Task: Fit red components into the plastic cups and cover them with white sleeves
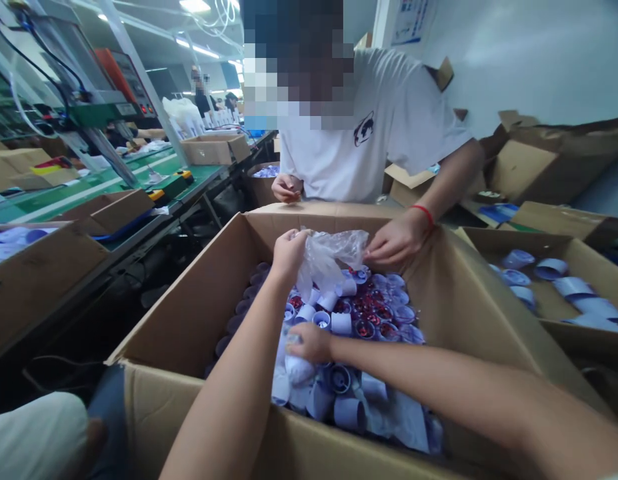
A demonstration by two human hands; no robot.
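The right hand [313,343] partly hides a pale item [293,339].

This looks like a factory assembly workshop. A long green work surface [201,177] runs away at the left, with a press-like machine [101,113] and its red control box [123,80] over its near end and people [203,103] by its far end. Strip lights [199,49] hang above. By its right edge, a large carton [189,320] holds many matching lilac cups [341,323], loose in bulk.
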